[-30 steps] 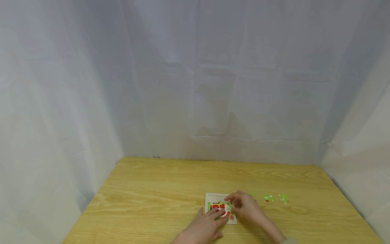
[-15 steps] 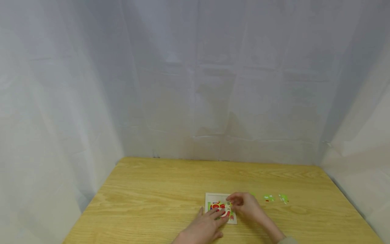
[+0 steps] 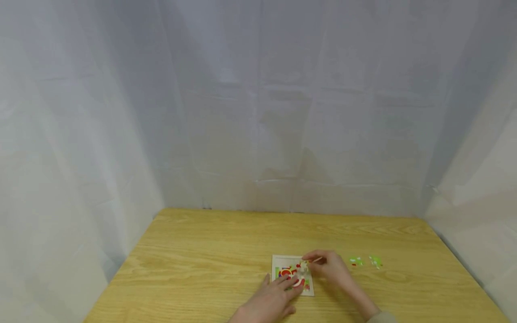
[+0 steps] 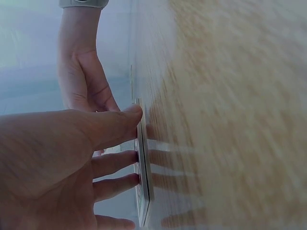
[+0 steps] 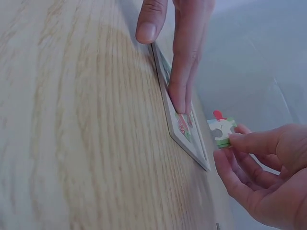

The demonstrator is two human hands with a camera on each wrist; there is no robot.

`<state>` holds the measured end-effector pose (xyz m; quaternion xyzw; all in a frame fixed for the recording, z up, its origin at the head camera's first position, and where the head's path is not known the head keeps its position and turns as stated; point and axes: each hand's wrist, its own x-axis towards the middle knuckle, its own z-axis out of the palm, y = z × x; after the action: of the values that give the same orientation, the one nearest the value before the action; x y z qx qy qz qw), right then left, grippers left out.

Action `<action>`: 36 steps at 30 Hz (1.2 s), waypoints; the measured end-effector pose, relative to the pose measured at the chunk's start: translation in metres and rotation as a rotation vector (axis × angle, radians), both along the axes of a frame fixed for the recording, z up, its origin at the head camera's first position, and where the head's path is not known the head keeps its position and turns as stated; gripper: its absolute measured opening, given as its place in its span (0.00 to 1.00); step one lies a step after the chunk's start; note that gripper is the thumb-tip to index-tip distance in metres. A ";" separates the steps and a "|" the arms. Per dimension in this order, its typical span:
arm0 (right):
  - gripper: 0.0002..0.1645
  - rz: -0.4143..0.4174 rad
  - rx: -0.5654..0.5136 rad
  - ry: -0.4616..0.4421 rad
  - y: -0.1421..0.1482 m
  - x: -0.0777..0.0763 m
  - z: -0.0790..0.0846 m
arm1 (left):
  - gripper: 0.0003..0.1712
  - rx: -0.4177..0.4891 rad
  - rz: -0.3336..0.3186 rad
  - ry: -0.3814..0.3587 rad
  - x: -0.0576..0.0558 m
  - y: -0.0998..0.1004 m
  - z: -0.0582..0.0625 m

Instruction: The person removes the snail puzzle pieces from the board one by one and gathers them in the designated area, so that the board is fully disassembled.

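While right fingers (image 5: pixel 256 143) pinch its edge, the puzzle piece (image 5: pixel 226 126) juts past them.

The tabletop (image 3: pixel 210 255) looked like grained wood or wood-print laminate, smooth and faintly glossy. Creased sheeting (image 3: pixel 226 134) around it had a dull sheen, plastic or cloth, hard to tell. The puzzle board (image 5: pixel 184 146) seemed plain smooth wood; the puzzle piece (image 5: pixel 228 125) bore a smooth printed face.
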<state>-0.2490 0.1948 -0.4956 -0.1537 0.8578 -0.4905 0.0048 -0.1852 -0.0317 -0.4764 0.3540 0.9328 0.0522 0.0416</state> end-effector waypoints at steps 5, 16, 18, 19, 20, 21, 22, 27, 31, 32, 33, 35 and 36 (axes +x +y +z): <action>0.12 0.004 -0.046 -0.004 0.006 0.001 0.002 | 0.31 -0.002 -0.002 0.003 0.000 0.000 -0.001; 0.15 -0.005 -0.121 -0.038 0.025 0.006 0.005 | 0.32 -0.007 -0.009 0.025 0.000 0.000 -0.002; 0.15 -0.014 -0.115 -0.045 0.030 0.007 0.005 | 0.32 -0.006 -0.008 0.021 0.000 0.000 -0.002; 0.15 -0.021 -0.109 -0.049 0.032 0.008 0.005 | 0.32 -0.007 -0.007 0.019 0.000 0.000 -0.002; 0.15 -0.023 -0.106 -0.052 0.035 0.008 0.005 | 0.32 -0.006 -0.006 0.016 0.000 0.000 -0.002; 0.15 -0.026 -0.105 -0.058 0.037 0.009 0.006 | 0.32 -0.005 -0.004 0.012 0.000 0.000 -0.002; 0.15 -0.030 -0.098 -0.063 0.040 0.010 0.006 | 0.32 -0.004 -0.003 0.009 0.000 0.000 -0.002; 0.16 -0.063 -0.049 -0.071 0.055 0.014 0.007 | 0.32 0.001 0.002 0.000 -0.001 -0.001 -0.003; 0.17 -0.067 -0.044 -0.081 0.068 0.019 0.009 | 0.31 0.002 -0.002 0.018 -0.001 -0.002 -0.006; 0.17 -0.068 -0.052 -0.090 0.071 0.020 0.010 | 0.31 0.001 -0.006 0.030 -0.001 -0.002 -0.007; 0.18 -0.071 -0.059 -0.097 0.074 0.021 0.010 | 0.31 0.001 -0.009 0.037 -0.001 -0.002 -0.008; 0.19 -0.079 -0.058 -0.094 0.082 0.023 0.009 | 0.31 -0.001 -0.013 0.047 -0.001 -0.001 -0.008; 0.19 -0.085 -0.055 -0.094 0.086 0.023 0.008 | 0.31 -0.001 -0.014 0.049 -0.001 -0.001 -0.009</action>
<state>-0.2258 0.2811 -0.4874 -0.0940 0.8485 -0.5204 0.0200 -0.1861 -0.0328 -0.4850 0.3619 0.9310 0.0428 0.0194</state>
